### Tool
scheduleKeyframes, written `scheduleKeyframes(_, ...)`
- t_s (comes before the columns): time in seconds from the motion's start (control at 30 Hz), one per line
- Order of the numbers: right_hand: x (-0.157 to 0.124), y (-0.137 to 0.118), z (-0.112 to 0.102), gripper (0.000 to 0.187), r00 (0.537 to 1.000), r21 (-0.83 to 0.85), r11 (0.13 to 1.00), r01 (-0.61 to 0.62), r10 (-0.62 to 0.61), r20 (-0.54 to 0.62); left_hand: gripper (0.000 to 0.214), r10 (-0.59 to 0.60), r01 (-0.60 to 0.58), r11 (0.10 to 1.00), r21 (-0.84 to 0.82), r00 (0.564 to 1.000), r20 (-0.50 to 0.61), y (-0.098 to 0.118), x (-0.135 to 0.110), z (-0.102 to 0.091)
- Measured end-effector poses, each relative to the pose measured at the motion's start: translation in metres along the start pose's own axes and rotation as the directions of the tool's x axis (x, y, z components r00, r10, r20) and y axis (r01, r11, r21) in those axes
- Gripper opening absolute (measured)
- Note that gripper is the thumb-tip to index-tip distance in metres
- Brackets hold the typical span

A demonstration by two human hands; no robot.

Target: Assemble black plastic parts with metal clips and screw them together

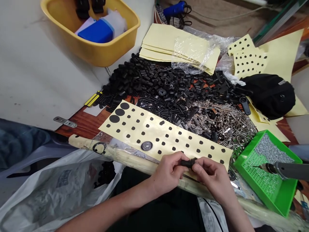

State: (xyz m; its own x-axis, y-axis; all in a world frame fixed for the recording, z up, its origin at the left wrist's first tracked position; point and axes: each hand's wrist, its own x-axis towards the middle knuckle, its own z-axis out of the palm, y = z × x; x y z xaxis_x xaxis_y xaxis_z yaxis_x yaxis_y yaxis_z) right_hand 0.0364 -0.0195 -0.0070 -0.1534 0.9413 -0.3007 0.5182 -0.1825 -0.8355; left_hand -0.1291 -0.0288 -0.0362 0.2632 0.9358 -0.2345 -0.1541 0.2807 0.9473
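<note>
A small black plastic part (186, 163) is pinched at both ends, its left end by my left hand (167, 170) and its right end by my right hand (213, 177). Its exact kind is hard to make out, since fingertips cover both ends. Under and beyond my hands lies a pale yellow sheet of black adhesive dots (166, 130), with three larger black circles at its far left corner. A round grey-black slotted disc (146, 146) rests on the sheet, left of my left hand.
Black plastic parts (145, 75) are heaped behind the sheet, beside a pile of metal clips (227, 119). At right, an electric screwdriver (287, 169) reaches over a green tray (291, 193) of small screws. A yellow bin (96, 53) hangs at upper left; a black cap (267, 95) lies at right.
</note>
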Motion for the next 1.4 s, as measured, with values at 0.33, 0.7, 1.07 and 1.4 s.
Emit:
scheduleKeyframes(0.33,-0.003,0.000,-0.003,0.032,0.999,0.126,0.991,0.043,-0.040,-0.026,0.018,0.079,-0.081,0.995,0.062,0.997,0.025,0.000,0.000,-0.001)
scheduleKeyframes(0.7,-0.012,0.001,-0.010,0.047,0.952,-0.037,0.954,0.298,-0.300,-0.063,0.010,-0.062,0.076,0.983,-0.167,0.994,0.087,0.006,0.001,-0.001)
scheduleKeyframes(1.07,-0.012,-0.013,0.015,0.020,0.895,-0.195,0.926,0.323,-0.366,-0.254,0.015,-0.088,0.106,0.970,-0.220,0.992,0.089,0.010,0.000,-0.008)
scheduleKeyframes(1.4,-0.006,-0.011,0.010,0.014,0.816,0.018,0.876,0.482,-0.442,-0.373,0.033,-0.209,0.263,0.889,-0.374,0.961,0.179,0.022,0.004,-0.010)
